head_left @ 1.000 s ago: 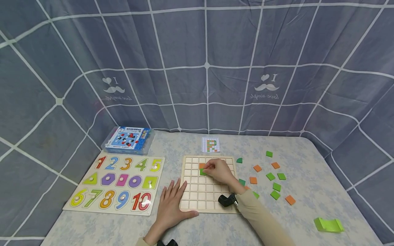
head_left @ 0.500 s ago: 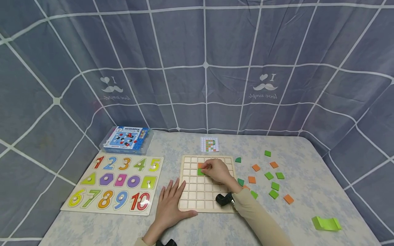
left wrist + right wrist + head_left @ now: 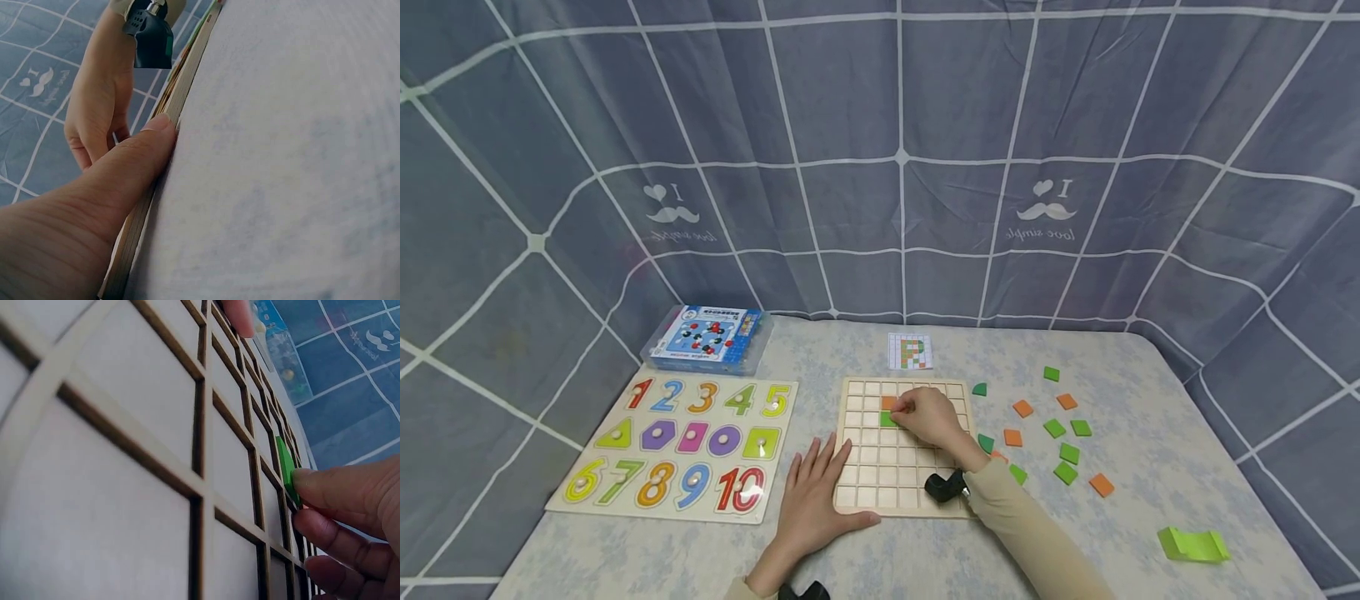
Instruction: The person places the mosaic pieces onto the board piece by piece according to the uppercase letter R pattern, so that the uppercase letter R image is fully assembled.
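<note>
Hands unmoved, green tile partly hidden by right fingertips

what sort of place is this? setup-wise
Probably a staged tabletop recording or play corner, though I can't tell which. Grey-blue fabric with white grid lines hangs behind the table, which bears a number puzzle and a wooden grid board.

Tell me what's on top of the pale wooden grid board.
One orange square tile and one green square tile, which the right hand touches. What lies beneath that hand can't be seen.
</note>
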`<state>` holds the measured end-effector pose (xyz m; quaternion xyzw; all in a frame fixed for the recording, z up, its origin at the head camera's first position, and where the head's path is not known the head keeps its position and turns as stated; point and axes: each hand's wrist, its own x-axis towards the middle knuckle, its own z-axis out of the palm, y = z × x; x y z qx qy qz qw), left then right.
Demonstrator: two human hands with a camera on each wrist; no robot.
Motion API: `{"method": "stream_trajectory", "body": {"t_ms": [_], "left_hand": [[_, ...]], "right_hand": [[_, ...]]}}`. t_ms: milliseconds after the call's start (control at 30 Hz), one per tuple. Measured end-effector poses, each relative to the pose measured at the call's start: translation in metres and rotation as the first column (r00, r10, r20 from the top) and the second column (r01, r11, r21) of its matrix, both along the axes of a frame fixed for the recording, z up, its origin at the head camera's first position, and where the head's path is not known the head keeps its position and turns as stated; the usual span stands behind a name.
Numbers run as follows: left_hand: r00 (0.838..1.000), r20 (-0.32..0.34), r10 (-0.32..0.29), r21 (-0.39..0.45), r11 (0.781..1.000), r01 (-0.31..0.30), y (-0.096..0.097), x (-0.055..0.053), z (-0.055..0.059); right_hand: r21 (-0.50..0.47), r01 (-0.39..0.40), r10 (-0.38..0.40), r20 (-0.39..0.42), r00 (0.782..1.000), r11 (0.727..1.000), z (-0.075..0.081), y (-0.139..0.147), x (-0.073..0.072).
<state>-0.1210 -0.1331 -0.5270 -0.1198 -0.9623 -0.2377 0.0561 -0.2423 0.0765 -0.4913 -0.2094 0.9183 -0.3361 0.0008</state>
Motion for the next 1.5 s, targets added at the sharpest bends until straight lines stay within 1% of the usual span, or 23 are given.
{"method": "stream_trajectory", "body": {"t_ms": [167, 267, 367, 433, 567, 700, 933, 1133, 1233, 1333, 1500], "left_hand": [[1.0, -0.016, -0.005, -0.004, 1.0, 0.005, 0.0, -0.001, -0.001], [1.0, -0.019, -0.007, 0.002, 1.0, 0.007, 0.0, -0.001, -0.001], [1.0, -0.017, -0.008, 0.001, 1.0, 0.008, 0.0, -0.001, -0.001], [1.0, -0.016, -0.007, 0.001, 1.0, 0.007, 0.0, -0.001, -0.001], [1.0, -0.017, -0.002, -0.002, 1.0, 0.002, -0.001, -0.002, 0.001], [1.0, -0.016, -0.001, 0.001, 1.0, 0.001, -0.002, -0.001, 0.002], [1.0, -0.021, -0.005, 0.01, 1.0, 0.006, -0.002, -0.001, 0.002], [1.0, -0.029, -0.004, 0.009, 1.0, 0.005, -0.002, -0.001, 0.001], [0.999, -0.038, -0.007, 0.012, 1.0, 0.008, -0.002, -0.001, 0.001], [0.999, -0.041, -0.009, 0.012, 1.0, 0.01, -0.002, -0.001, 0.001], [0.999, -0.038, -0.011, 0.011, 1.0, 0.011, -0.001, -0.001, 0.001]], "right_hand": [[-0.021, -0.015, 0.015, -0.004, 1.0, 1.0, -0.002, 0.005, 0.0], [-0.041, -0.01, 0.009, -0.018, 1.0, 0.999, -0.004, 0.01, 0.0], [-0.077, 0.01, -0.014, -0.048, 0.999, 0.997, -0.003, 0.019, -0.001], [-0.11, 0.03, -0.037, -0.067, 0.997, 0.993, 0.001, 0.026, -0.001], [-0.145, 0.082, -0.098, -0.104, 0.99, 0.986, 0.008, 0.043, 0.0], [-0.153, 0.134, -0.156, -0.139, 0.978, 0.979, 0.011, 0.064, -0.003], [-0.169, 0.252, -0.274, -0.124, 0.954, 0.953, 0.015, 0.099, -0.004], [-0.167, 0.31, -0.335, -0.158, 0.929, 0.936, 0.014, 0.128, -0.004], [-0.168, 0.334, -0.361, -0.163, 0.918, 0.927, 0.012, 0.14, -0.002], [-0.152, 0.374, -0.395, -0.147, 0.907, 0.915, 0.01, 0.15, -0.001], [-0.118, 0.431, -0.441, -0.089, 0.893, 0.895, 0.005, 0.162, 0.001]]}}
